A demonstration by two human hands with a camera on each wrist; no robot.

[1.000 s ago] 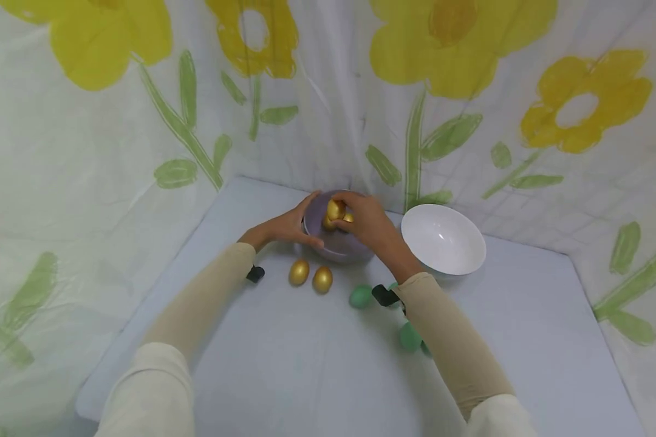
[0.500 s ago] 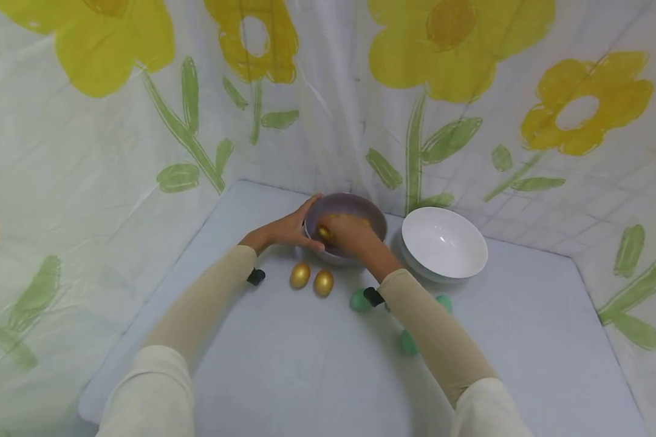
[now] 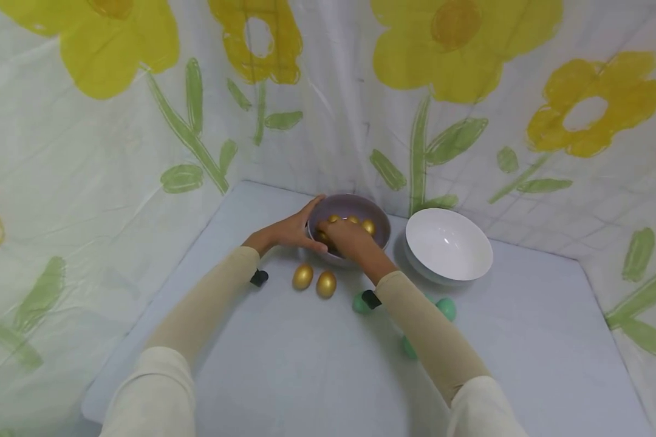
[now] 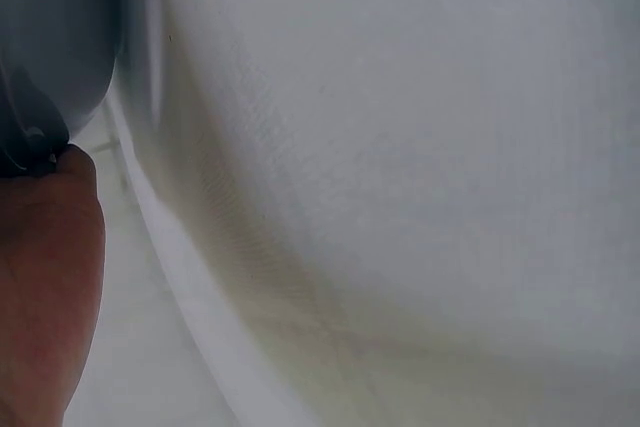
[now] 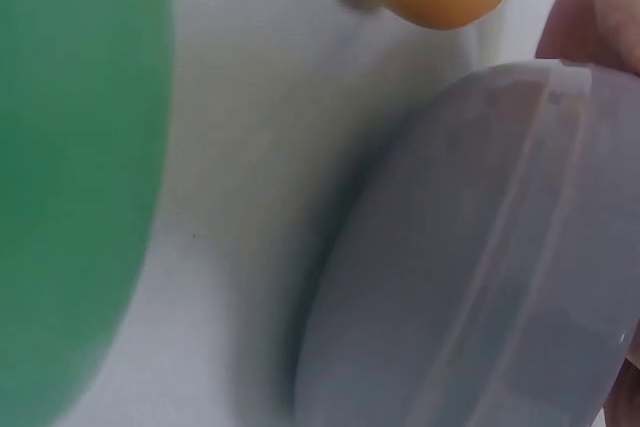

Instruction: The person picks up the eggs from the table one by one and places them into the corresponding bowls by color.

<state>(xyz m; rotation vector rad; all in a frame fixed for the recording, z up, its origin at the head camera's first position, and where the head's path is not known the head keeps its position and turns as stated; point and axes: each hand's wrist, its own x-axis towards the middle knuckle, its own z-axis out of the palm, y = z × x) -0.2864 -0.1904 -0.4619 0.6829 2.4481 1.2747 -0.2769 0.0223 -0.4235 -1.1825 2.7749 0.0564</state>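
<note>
A purple-grey bowl (image 3: pixel 355 204) stands near the back of the table with several golden eggs (image 3: pixel 369 226) in it. My left hand (image 3: pixel 294 232) holds the bowl's left side, thumb on the near rim and fingers toward the far rim. In the left wrist view, part of that hand (image 4: pixel 50 277) lies against the bowl (image 4: pixel 60 27). My right hand (image 3: pixel 348 237) reaches into the bowl from the right, among the eggs. Its fingertips are mostly hidden, so I cannot tell whether they grip an egg. Two golden eggs, one left (image 3: pixel 303 276) and one right (image 3: pixel 326 283), lie in front of the bowl.
A white bowl (image 3: pixel 448 246) stands to the right of the purple-grey one. Several green eggs lie around and partly under my right forearm, among them a green egg (image 3: pixel 446 308) on its right. A flowered curtain (image 3: pixel 328 121) hangs behind the table.
My right hand, which pinched a golden egg over the bowl, has dropped lower into it, and more eggs now show around it. My left hand keeps its place on the bowl.
</note>
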